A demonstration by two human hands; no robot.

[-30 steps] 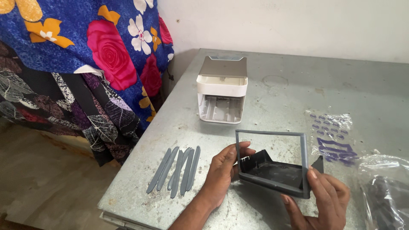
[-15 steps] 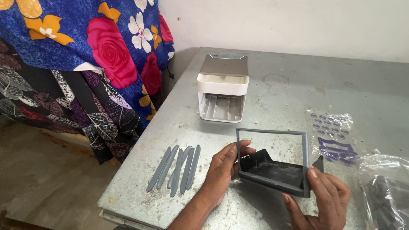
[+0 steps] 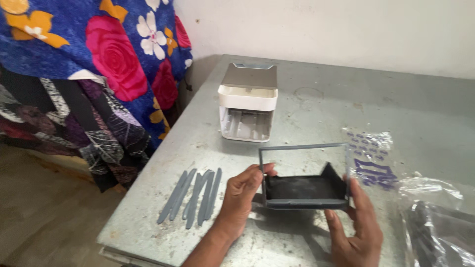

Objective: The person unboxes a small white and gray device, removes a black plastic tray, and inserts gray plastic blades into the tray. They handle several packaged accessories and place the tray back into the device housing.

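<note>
The grey frame [image 3: 303, 175] now sits more upright than before, above the table [image 3: 316, 109], pinched between left hand [image 3: 240, 198] and right hand [image 3: 356, 227]; such edge-only holds could let it slip

Head view, looking down. Two bare hands enter from the lower edge of the frame. The left hand [image 3: 241, 195] shows its back, with the knuckles and a short, unpainted thumbnail visible; its forearm is bare up to the frame edge, with no sleeve in view. The right hand [image 3: 357, 231] likewise shows its back, cut off at the wrist by the frame. Neither hand wears a glove, ring, watch or bracelet. No other part of the person is visible.
</note>
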